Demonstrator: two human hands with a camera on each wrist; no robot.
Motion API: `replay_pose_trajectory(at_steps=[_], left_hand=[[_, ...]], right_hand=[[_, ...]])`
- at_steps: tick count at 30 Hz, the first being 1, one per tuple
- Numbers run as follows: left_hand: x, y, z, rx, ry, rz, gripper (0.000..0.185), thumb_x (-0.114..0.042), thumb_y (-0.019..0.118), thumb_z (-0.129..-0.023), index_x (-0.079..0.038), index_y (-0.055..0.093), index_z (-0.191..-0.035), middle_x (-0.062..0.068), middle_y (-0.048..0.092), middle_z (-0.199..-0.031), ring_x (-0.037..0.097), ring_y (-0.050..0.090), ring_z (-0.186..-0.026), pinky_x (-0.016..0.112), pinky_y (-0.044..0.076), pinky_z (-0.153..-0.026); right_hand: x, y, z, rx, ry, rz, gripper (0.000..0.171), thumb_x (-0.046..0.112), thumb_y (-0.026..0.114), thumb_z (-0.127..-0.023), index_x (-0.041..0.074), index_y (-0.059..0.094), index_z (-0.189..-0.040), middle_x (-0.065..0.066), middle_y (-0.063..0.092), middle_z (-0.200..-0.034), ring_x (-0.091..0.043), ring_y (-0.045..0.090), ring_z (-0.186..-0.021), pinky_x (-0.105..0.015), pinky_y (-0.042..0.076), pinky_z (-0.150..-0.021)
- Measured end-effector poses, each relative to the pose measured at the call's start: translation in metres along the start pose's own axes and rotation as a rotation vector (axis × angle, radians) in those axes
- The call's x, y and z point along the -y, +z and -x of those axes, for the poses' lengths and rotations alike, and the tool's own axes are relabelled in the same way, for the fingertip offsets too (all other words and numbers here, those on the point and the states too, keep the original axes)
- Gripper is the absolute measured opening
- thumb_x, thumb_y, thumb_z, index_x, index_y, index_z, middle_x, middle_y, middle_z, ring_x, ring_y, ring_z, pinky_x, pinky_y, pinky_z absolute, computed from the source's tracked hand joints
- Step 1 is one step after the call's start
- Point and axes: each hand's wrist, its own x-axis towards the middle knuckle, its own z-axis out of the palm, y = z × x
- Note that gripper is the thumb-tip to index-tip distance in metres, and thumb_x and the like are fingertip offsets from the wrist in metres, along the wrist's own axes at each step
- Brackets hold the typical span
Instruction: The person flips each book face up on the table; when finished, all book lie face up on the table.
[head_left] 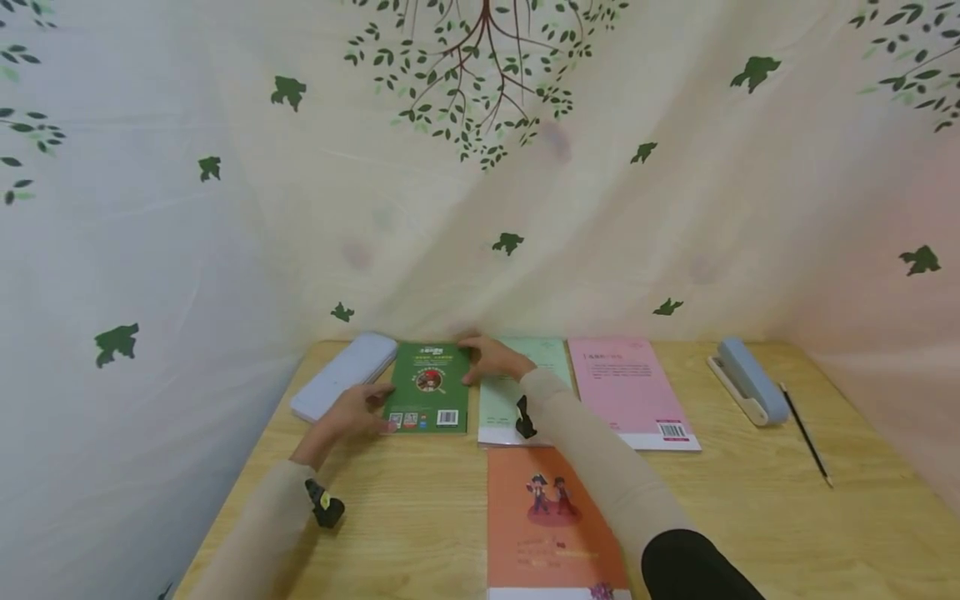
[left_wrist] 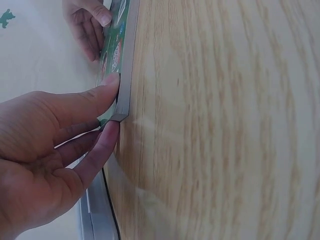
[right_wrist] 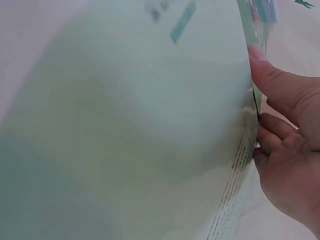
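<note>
**Both hands on the green book at the far edge of the desk**

Nearest us lies the orange book (head_left: 551,521), flat on the wooden table (head_left: 750,517) and untouched. Beyond it, we see the left hand (head_left: 352,412) pinching the near-left corner of the green book (head_left: 429,387), thumb on the cover and a finger curled under the corner, as the left wrist view shows. The right hand (head_left: 491,358) takes the book's far-right edge, thumb laid along it and fingers curled beside it; whether they reach beneath we cannot tell, the right wrist view being filled by the pale green book (head_left: 525,392). The green book sits between the blue pencil case (head_left: 345,375) and that pale green book, seemingly overlapping it. We judge the risks small: a corner pinch may crease the cover, and a lift could drag the pale green neighbour or nudge the case toward the wall. Farther right lie the pink book (head_left: 630,387), stapler (head_left: 746,381) and pencil (head_left: 806,433).
</note>
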Motion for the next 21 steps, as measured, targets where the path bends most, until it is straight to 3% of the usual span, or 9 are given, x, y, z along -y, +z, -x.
replay_pose_trajectory(at_steps=[5, 21], left_hand=[[-0.0007, 0.0013, -0.0001, 0.003, -0.021, 0.004, 0.08, -0.011, 0.088, -0.076, 0.004, 0.051, -0.146, 0.028, 0.057, -0.143, 0.043, 0.055, -0.129, 0.057, 0.04, -0.116], [0.0032, 0.0003, -0.0007, 0.035, 0.01, 0.01, 0.083, -0.008, 0.088, -0.077, 0.007, 0.047, -0.147, 0.03, 0.051, -0.148, 0.047, 0.052, -0.133, 0.056, 0.041, -0.116]], right_hand=[[-0.0035, -0.0015, 0.0005, 0.003, -0.027, -0.044, 0.086, 0.007, 0.084, -0.082, 0.008, 0.041, -0.156, -0.013, 0.03, -0.164, -0.036, 0.028, -0.153, -0.052, 0.027, -0.126], [-0.007, -0.0032, -0.0037, 0.032, -0.045, -0.093, 0.088, 0.0, 0.082, -0.08, 0.006, 0.039, -0.156, -0.014, 0.027, -0.165, -0.037, 0.026, -0.153, -0.05, 0.028, -0.126]])
